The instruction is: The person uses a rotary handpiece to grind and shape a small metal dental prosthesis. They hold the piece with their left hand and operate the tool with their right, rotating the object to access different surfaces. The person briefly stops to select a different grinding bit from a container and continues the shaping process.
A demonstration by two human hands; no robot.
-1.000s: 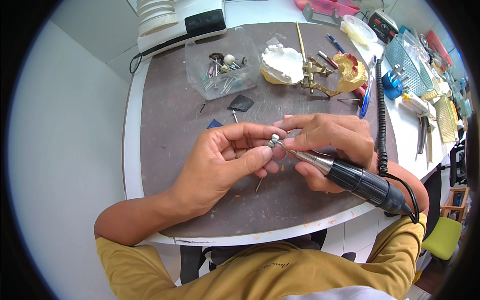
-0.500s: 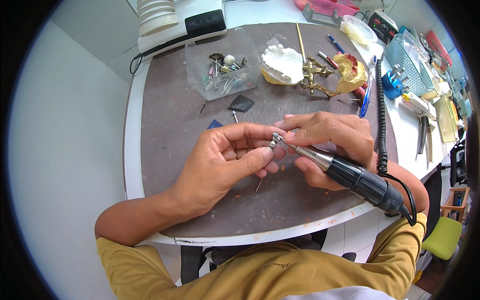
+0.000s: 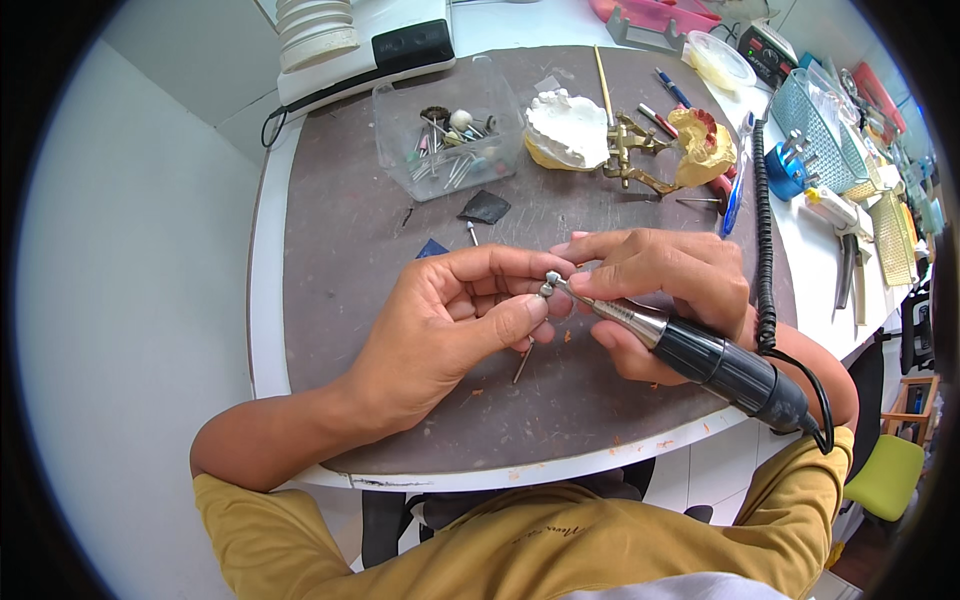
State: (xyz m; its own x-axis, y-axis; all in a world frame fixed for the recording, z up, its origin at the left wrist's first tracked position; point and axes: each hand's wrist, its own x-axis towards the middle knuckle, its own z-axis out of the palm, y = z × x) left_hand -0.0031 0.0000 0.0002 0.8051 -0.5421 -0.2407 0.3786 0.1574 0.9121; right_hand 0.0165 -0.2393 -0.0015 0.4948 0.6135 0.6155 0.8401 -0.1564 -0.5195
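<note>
Pinched small metal piece [image 3: 547, 290] at fingertips of left hand [image 3: 450, 312], just left of right hand [image 3: 682, 275]. Gripped black handpiece [image 3: 712, 355] in curled right hand, pointing silver nose [image 3: 638, 320] toward the small metal piece.

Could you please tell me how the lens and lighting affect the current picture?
In the head view, the rim goes black with a bluish fringe at left; in that view, the white cast looks very bright, the metal piece is too small for fine detail, and the drill shows no obvious blur.
</note>
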